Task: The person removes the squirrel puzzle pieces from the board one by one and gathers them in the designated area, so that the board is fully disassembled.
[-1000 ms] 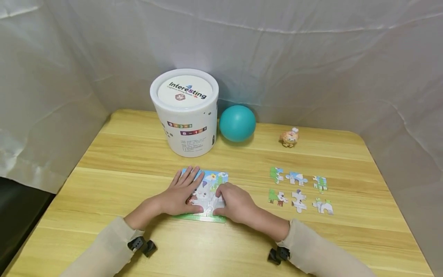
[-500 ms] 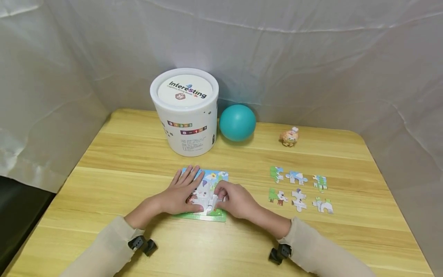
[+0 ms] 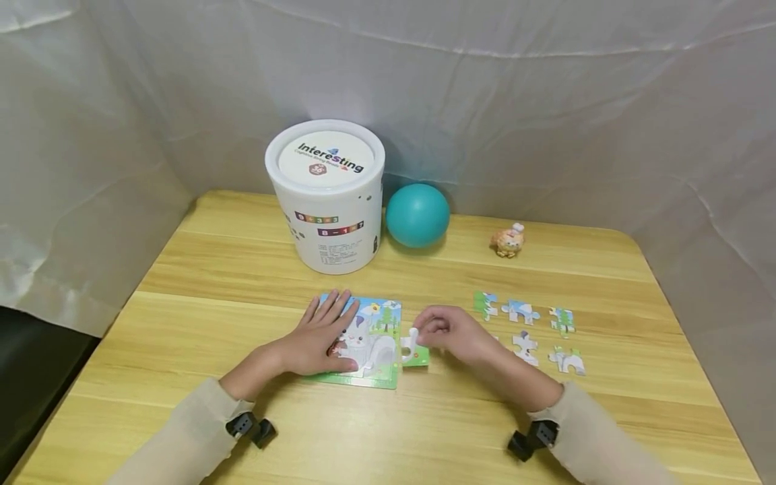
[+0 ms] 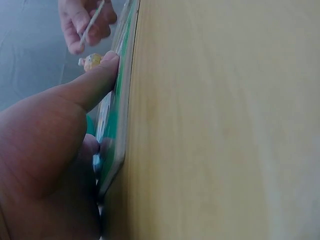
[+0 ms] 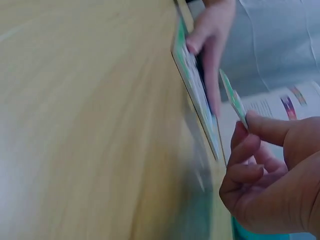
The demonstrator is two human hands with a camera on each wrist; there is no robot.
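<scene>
Pressing flat, fingers straight, your left hand (image 3: 318,340) steadies the puzzle board (image 3: 364,337); your right hand (image 3: 451,331) pinches a puzzle piece (image 3: 413,347) just beside it.

Teal ball (image 3: 417,215), white tub (image 3: 325,202), green-edged puzzle board (image 3: 364,337), light wood-grain table (image 3: 212,269)

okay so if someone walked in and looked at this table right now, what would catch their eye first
Probably the two hands at the front: the left hand lies flat on the puzzle board, while the right hand pinches a puzzle piece just off its right edge. Behind them stand a big white tub and a teal ball.
</scene>
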